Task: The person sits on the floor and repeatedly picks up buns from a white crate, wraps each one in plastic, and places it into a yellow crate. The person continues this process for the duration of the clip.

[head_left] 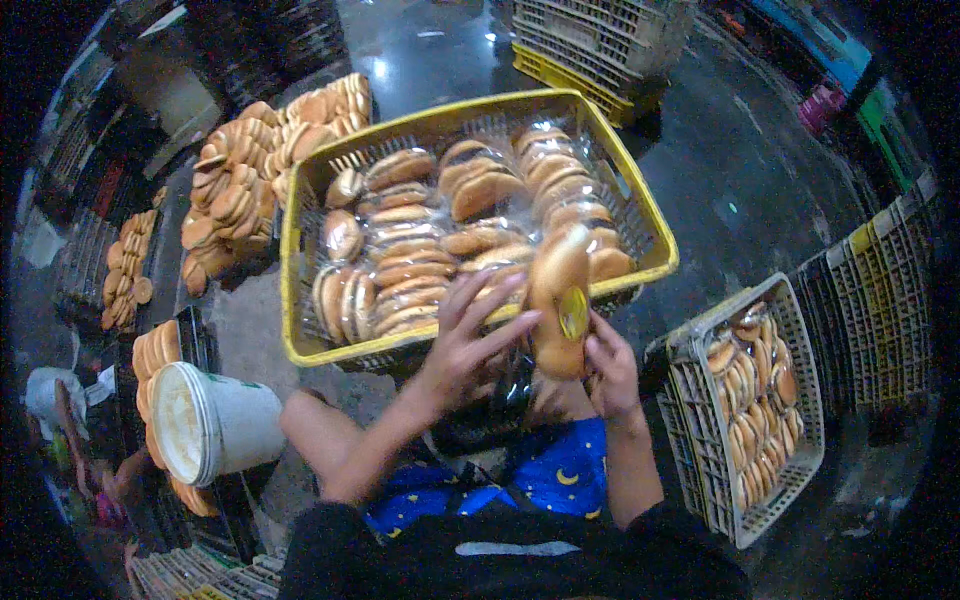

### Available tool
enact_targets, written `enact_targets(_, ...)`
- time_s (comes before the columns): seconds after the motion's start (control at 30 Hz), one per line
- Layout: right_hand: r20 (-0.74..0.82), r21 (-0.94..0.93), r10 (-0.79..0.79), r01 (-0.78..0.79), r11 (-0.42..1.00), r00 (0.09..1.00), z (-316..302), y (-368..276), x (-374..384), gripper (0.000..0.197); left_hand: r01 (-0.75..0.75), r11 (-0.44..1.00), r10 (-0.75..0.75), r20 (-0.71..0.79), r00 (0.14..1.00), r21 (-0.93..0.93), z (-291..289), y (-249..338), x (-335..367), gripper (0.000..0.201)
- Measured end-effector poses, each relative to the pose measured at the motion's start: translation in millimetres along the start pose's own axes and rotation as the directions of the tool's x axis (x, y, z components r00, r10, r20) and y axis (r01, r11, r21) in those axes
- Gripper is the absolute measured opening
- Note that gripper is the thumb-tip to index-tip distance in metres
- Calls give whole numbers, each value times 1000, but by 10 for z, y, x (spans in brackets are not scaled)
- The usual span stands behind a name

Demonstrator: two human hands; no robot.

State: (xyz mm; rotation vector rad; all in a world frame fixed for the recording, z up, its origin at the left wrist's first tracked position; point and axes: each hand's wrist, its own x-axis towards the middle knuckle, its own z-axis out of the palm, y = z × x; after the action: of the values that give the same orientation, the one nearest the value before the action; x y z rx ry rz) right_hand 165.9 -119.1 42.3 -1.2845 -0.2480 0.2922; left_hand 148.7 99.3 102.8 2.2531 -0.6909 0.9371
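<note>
A pack of golden-brown buns [560, 265] in clear wrap, with a yellow oval label, stands upright in front of me, over the near right edge of a yellow crate [385, 352]. My right hand [612, 372] is closed on its lower right side. On the other side my left hand [468, 345] has its fingers stretched and spread, the fingertips reaching the pack's left face; whether they press on it I cannot tell. Rows of wrapped buns [412, 275] fill most of the crate.
At left, loose buns [235, 200] lie heaped on dark trays, and a white bucket [235, 420] rests near my left knee. A grey crate [735, 530] of wrapped buns stands at right. Stacked crates [600, 45] are at the back; a person [75, 420] is at far left.
</note>
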Motion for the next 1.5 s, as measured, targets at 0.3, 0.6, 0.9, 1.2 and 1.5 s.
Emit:
enact_targets(0.3, 87, -578, -461, 422, 698, 883, 608, -426, -627, 13, 769, 310, -610, 503, 612, -559, -293, 1051, -933, 74)
enact_targets(0.6, 290, 410, 278, -381, 828, 916, 588, -291, -775, 11, 599, -254, -484, 636, 601, -760, -428, 901, -972, 58)
enact_targets(0.9, 227, -112, -178, 207, 972, 958, 814, -174, -705, 11, 478, 22, -701, 328, 633, -878, -444, 1178, -865, 34)
enact_targets(1.2, 250, -120, 201, -175, 977, 947, 1026, -539, -864, 11, 662, 344, -772, 201, 603, -666, -382, 1195, -948, 14)
enact_targets(1.5, 119, -415, 127, -67, 907, 985, 1080, -295, -928, 7, 779, 384, -784, 270, 559, -496, -534, 1204, -1044, 26)
